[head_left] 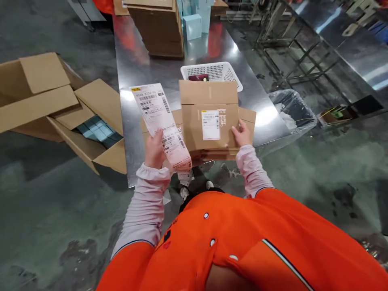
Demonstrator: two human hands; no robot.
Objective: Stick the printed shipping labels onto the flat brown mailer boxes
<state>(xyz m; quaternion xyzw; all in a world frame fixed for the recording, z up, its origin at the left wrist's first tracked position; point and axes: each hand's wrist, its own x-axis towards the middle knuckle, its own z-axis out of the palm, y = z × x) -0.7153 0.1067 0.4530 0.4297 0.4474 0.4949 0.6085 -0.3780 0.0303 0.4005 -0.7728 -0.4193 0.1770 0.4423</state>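
Observation:
My left hand [155,148] is closed on a long strip of white shipping labels [157,119], held up over the near edge of a steel table [142,68]. My right hand [241,134] grips the right side of a small brown cardboard box [209,117] with a white label on its front and its top flap raised. The box rests on a stack of flat cardboard blanks [247,117] at the table's near edge. Both arms wear pale pink sleeves under an orange vest.
A white plastic basket [222,72] holding a dark item stands behind the box. Stacked brown cartons [160,28] and pale blue boxes [192,26] sit at the far end. Open cartons [60,109] lie on the floor left; a clear-bagged bin [292,109] stands right.

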